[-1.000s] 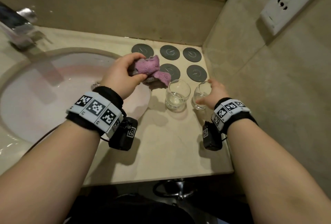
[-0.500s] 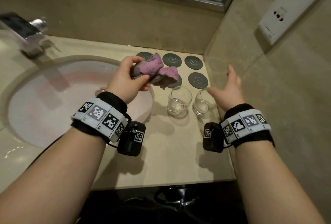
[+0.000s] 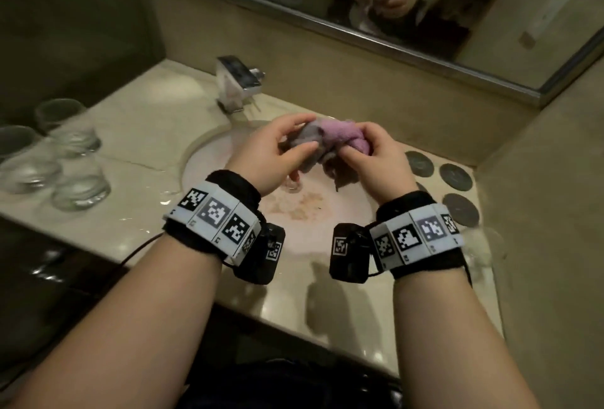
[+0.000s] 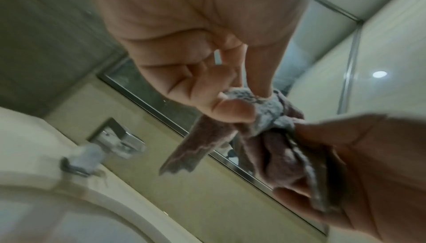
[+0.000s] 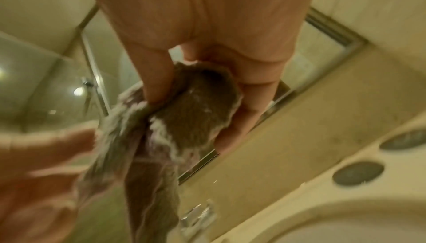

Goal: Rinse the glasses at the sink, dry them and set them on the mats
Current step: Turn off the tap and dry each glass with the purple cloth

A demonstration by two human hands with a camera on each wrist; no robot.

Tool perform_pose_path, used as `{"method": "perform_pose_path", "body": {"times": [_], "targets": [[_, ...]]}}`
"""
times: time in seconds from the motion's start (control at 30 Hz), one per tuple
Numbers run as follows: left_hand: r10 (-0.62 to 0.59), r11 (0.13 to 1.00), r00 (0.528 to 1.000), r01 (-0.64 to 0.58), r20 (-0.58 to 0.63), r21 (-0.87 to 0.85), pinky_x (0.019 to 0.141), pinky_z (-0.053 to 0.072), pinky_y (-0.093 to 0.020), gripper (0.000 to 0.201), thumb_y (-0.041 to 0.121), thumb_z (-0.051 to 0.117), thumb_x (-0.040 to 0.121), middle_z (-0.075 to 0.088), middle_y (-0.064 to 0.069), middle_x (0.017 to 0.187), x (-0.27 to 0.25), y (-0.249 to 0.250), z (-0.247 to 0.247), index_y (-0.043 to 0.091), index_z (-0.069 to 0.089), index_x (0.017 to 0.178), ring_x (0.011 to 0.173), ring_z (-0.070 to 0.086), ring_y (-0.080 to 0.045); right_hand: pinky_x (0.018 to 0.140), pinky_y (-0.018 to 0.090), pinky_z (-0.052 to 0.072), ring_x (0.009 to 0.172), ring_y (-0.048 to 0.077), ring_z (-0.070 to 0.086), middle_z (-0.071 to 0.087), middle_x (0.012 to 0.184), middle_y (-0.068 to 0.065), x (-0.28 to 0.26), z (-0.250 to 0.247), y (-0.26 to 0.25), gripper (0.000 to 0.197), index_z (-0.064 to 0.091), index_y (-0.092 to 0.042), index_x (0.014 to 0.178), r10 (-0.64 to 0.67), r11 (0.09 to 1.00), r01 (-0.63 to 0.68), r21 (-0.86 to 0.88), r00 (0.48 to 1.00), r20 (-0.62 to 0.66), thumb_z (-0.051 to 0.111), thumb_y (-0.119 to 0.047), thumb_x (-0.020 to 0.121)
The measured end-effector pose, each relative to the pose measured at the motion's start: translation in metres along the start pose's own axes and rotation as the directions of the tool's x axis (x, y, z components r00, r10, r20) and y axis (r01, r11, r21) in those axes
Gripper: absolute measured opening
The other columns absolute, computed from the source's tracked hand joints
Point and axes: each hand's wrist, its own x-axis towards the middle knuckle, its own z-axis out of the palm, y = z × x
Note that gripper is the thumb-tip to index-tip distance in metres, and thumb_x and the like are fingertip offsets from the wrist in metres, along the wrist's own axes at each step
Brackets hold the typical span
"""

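Both hands held a pink towel point(image 3: 330, 137) above the sink point(image 3: 209, 160).
Left hand point(image 3: 271, 153) and right hand point(image 3: 376, 160) fingers gripped it at frame centre.

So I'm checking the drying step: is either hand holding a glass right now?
No, both the left hand and right hand grip the purple cloth over the sink.

The beige counter point(image 3: 140, 121) holds a sunken sink point(image 3: 209, 160). Glasses point(image 3: 65, 160) stand at its left, dark round mats point(image 3: 456, 176) at its right.
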Motion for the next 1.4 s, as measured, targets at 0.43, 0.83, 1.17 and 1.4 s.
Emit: {"method": "perform_pose_path", "body": {"times": [0.43,0.83,1.17,1.4], "targets": [[-0.223,0.714,0.892,0.425,-0.394,0.557,0.083,0.048,-0.032,0.018,0.035,0.057,0.09,0.063,0.007,0.103,-0.04,-0.09,-0.244,0.026,0.06,0.105,0.091,0.058,-0.015,0.047,0.022,0.05,0.055,0.009,0.064,0.067,0.075,0.0,0.039,0.166,-0.054,0.028,0.057,-0.014,0.107,0.308,0.704,-0.158,0.693,0.946,-0.097,0.053,0.004,0.085],[-0.457,0.475,0.889,0.262,-0.02,0.84,0.104,0.037,-0.038,0.043,0.049,0.056,0.086,0.056,0.004,0.128,-0.037,-0.157,-0.272,0.031,0.055,0.125,0.124,0.044,-0.02,0.081,0.038,0.055,0.079,0.017,0.067,0.067,0.088,0.004,0.043,0.262,-0.058,0.011,0.06,-0.02,0.096,0.386,0.641,-0.209,0.738,0.919,-0.075,0.052,-0.013,0.095],[-0.559,0.446,0.826,0.367,-0.066,0.816,0.093,0.047,-0.04,0.017,0.031,0.054,0.09,0.065,0.002,0.102,-0.021,-0.152,-0.256,0.026,0.068,0.099,0.098,0.058,-0.022,0.095,0.049,0.05,0.101,0.028,0.068,0.07,0.106,0.012,0.029,0.228,-0.045,0.014,0.061,-0.029,0.093,0.467,0.634,-0.129,0.763,0.85,-0.244,0.051,-0.036,0.097],[-0.403,0.906,0.914,0.406,-0.048,0.122,0.085,0.047,-0.03,0.01,0.022,0.063,0.087,0.072,0.005,0.09,-0.003,-0.125,-0.208,0.019,0.069,0.094,0.089,0.064,-0.012,0.096,0.043,0.05,0.101,0.017,0.066,0.07,0.108,0.0,0.027,0.172,-0.002,0.039,0.067,-0.036,0.101,0.498,0.756,-0.181,0.629,0.782,-0.374,0.051,-0.062,0.077]]}}
